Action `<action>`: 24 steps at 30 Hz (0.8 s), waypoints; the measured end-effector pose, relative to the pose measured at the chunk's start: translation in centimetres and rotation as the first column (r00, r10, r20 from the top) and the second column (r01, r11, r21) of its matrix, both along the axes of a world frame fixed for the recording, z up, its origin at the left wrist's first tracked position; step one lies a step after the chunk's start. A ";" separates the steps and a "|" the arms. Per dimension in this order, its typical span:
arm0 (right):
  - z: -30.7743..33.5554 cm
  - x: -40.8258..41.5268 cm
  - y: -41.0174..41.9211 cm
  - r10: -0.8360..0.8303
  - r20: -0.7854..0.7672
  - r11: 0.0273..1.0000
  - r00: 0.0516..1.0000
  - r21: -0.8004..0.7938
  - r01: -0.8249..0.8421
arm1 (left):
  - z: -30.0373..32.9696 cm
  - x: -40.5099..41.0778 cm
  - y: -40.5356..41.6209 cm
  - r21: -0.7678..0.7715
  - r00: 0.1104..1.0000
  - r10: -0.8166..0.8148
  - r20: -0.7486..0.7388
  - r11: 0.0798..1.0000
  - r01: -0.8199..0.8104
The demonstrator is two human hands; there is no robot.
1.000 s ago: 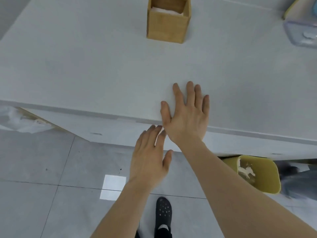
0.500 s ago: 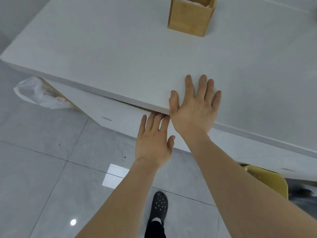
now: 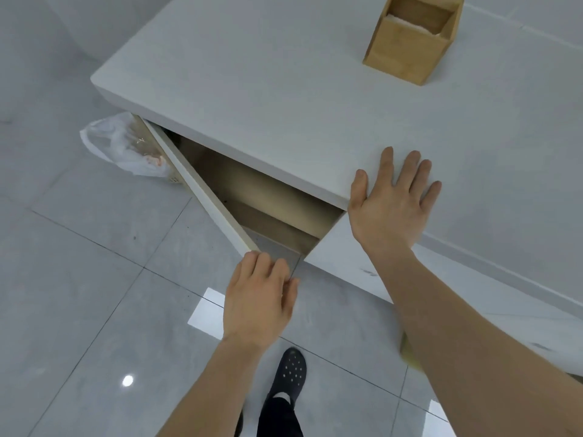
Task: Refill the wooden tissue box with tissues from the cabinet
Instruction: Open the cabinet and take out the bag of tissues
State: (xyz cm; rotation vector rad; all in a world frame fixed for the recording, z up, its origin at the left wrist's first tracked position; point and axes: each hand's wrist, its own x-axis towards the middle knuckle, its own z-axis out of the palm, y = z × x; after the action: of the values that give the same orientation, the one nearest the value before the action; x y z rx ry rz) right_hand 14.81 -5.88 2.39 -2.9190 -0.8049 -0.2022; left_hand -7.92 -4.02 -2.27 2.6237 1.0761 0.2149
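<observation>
The wooden tissue box (image 3: 410,48) stands upright on the white countertop (image 3: 284,89) at the far right, with a low stack of white tissues inside. Below the counter's front edge, a white cabinet door (image 3: 205,190) stands swung outward, showing a brown wooden interior (image 3: 268,197). My left hand (image 3: 258,298) has its fingers curled on the door's free end. My right hand (image 3: 391,197) lies flat, fingers spread, on the counter's front edge. No tissues show inside the cabinet from here.
A white plastic bag (image 3: 123,146) sits on the grey tiled floor behind the open door. A closed white cabinet front (image 3: 347,257) lies under my right hand. My black shoe (image 3: 290,373) is on the floor below. A yellow edge (image 3: 410,357) peeks beside my right forearm.
My left hand has pulled the cabinet door outward from closed, exposing the interior. My right hand stays flat on the counter edge. The view has shifted left.
</observation>
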 end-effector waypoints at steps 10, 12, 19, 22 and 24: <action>0.6 -0.8 0.2 0.031 -0.041 1.000 0.999 0.000 -0.031 | 0.2 -3.2 -0.7 0.036 0.994 0.105 -0.021 0.994 -0.104; 0.7 -1.3 0.1 0.048 -0.057 0.999 0.997 0.001 -0.048 | 0.4 -3.4 -0.8 0.038 0.994 0.108 -0.015 0.993 -0.107; 1.7 -5.6 1.0 0.348 -0.041 0.916 0.936 0.225 -0.331 | 1.1 -4.6 -0.7 -0.002 0.993 0.113 -0.024 0.994 -0.113; 1.4 -9.7 1.5 0.535 -0.059 0.800 0.843 0.355 -0.483 | 1.2 -5.5 -0.6 -0.023 0.993 0.122 0.000 0.992 -0.122; 0.7 -12.9 1.5 0.611 -0.120 0.751 0.783 0.402 -0.524 | 1.1 -6.3 -0.6 -0.034 0.991 0.127 0.028 0.991 -0.126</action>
State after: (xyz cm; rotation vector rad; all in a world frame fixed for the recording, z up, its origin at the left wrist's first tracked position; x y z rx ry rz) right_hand 1.95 -4.38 3.14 -2.1777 -1.4031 0.0703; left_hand -14.24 -4.64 -1.16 2.5176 1.2268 0.2617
